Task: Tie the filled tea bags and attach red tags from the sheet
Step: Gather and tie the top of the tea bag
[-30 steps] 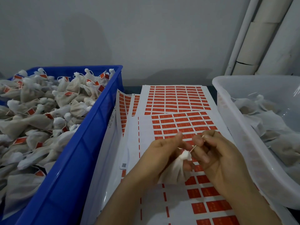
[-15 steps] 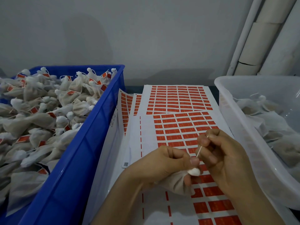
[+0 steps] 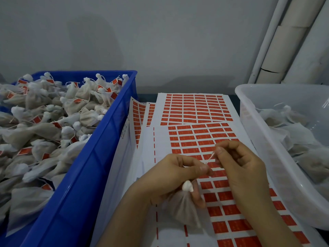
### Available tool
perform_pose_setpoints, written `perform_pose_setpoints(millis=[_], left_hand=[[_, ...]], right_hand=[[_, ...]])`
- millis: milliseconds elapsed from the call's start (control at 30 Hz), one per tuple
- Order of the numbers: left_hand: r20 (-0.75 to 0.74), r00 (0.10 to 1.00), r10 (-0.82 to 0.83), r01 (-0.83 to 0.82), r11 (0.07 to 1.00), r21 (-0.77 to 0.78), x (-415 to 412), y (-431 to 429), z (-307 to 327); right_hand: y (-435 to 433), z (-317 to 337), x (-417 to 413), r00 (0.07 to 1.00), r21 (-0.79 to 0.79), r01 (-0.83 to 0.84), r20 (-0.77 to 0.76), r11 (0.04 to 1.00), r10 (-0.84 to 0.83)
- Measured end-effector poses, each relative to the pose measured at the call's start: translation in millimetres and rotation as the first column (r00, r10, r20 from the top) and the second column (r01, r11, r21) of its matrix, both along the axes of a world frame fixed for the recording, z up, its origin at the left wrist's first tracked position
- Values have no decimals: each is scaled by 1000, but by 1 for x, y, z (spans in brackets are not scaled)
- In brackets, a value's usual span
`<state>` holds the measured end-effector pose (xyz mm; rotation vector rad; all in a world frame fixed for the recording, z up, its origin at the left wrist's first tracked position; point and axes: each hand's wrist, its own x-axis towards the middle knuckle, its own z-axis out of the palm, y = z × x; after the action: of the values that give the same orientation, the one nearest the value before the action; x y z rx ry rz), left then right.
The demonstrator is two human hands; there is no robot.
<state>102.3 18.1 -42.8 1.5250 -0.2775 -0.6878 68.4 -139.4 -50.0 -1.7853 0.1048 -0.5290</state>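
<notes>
My left hand grips a filled white tea bag by its gathered neck, the bag hanging below the fingers over the tag sheet. A thin string runs taut from my left thumb up to my right hand, which pinches its end between thumb and forefinger. Beneath both hands lies the top sheet of red tags, with some tag places bare near its left edge.
A blue crate on the left is heaped with tied, tagged tea bags. A translucent white bin on the right holds untied bags. More tag sheets lie behind. White pipes stand at the back right.
My left hand has slid down and toward me with the bag, which now hangs lower. My right hand stayed up, so the string between the hands has drawn out longer.
</notes>
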Motion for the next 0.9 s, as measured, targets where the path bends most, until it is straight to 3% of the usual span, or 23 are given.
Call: perform_pose_setpoints(millis=[200, 367, 467, 500, 600, 700, 767, 900], left_hand=[[-77, 997, -19, 16, 999, -36, 2, 7, 4], [-31, 970, 240, -235, 965, 117, 12, 11, -4], [-106, 911, 399, -385, 914, 127, 14, 15, -7], [-57, 881, 469, -453, 873, 179, 16, 17, -9], [319, 781, 537, -624, 649, 435, 22, 24, -18], [471, 689, 551, -725, 521, 450, 24, 26, -21], [493, 643, 586, -766, 489, 417, 25, 26, -21], [411, 603, 684, -797, 544, 263, 24, 26, -20]], right_hand=[[-4, -9, 8, 996, -10, 13, -83, 1000, -14], [9, -24, 11, 960, -315, -140, -276, 939, 50], [20, -31, 12, 918, -415, -237, -391, 878, 62], [23, -32, 12, 906, -447, -261, -419, 856, 58], [26, -36, 12, 888, -515, -274, -461, 812, 8], [27, -39, 12, 888, -561, -261, -458, 786, -32], [27, -39, 12, 888, -575, -256, -457, 777, -45], [27, -38, 12, 884, -560, -246, -465, 791, -54]])
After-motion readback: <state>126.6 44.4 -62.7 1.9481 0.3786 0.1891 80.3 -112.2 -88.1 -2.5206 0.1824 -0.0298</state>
